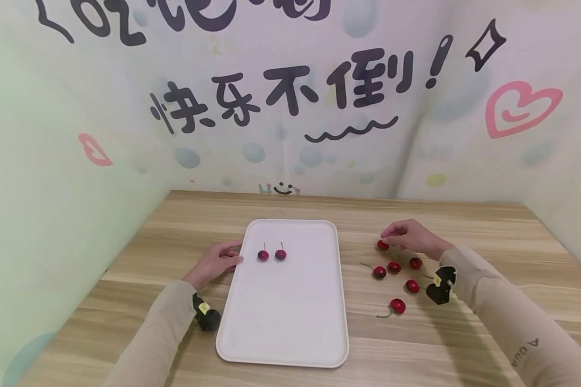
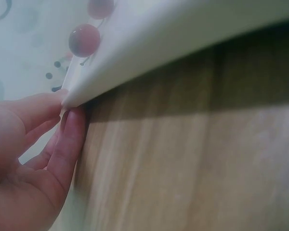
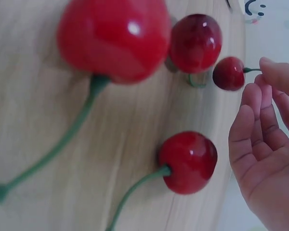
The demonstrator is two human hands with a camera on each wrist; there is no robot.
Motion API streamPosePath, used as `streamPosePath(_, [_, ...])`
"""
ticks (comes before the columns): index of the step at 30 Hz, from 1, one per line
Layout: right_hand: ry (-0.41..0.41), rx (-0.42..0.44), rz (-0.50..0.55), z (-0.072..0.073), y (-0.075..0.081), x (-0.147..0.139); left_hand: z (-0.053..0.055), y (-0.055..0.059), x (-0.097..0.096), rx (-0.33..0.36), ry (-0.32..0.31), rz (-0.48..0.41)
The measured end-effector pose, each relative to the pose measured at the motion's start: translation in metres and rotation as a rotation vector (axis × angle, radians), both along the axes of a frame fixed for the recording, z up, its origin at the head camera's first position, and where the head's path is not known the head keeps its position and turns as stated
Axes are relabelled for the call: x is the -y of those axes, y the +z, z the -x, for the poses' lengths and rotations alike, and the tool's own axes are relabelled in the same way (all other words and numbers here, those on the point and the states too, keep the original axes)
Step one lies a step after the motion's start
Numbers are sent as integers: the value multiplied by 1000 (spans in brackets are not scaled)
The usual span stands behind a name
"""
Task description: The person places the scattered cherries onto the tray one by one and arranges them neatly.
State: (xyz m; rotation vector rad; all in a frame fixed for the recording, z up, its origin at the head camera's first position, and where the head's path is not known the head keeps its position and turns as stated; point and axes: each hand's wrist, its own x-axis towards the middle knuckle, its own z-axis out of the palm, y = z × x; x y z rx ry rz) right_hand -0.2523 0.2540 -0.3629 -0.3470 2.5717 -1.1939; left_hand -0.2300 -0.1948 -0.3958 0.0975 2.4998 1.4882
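Observation:
My left hand (image 1: 217,263) grips the left edge of a white rectangular tray (image 1: 285,322). In the left wrist view its thumb and fingertips pinch the tray's rim (image 2: 82,94). Two dark red cherries, the left cherry (image 1: 263,256) and the right cherry (image 1: 281,255), rest side by side near the far end of the tray, stems pointing away. To the right of the tray, my right hand (image 1: 411,237) pinches the green stem of a red cherry (image 3: 229,73) between thumb and finger. That cherry hangs beneath the fingertips, beyond the others.
Several loose cherries, among them a near cherry (image 1: 397,306), a cherry by the sleeve (image 1: 412,286) and a left one (image 1: 379,272), lie on the wooden table (image 1: 203,215) between tray and right forearm. A printed cloth (image 1: 281,156) hangs behind the table.

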Motion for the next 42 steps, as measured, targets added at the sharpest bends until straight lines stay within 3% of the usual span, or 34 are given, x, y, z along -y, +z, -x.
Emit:
streamPosePath(21, [-112,-36,42,-3,3,18,-1,-1,-1,-9,0,13])
streamPosePath(30, [-84,-136,21,-10,10,38,-1,-2,1,-11,-10,4])
streamPosePath(42, [-8,-173,33,-9,8,57,-2,-1,0,-17,-3,-11])
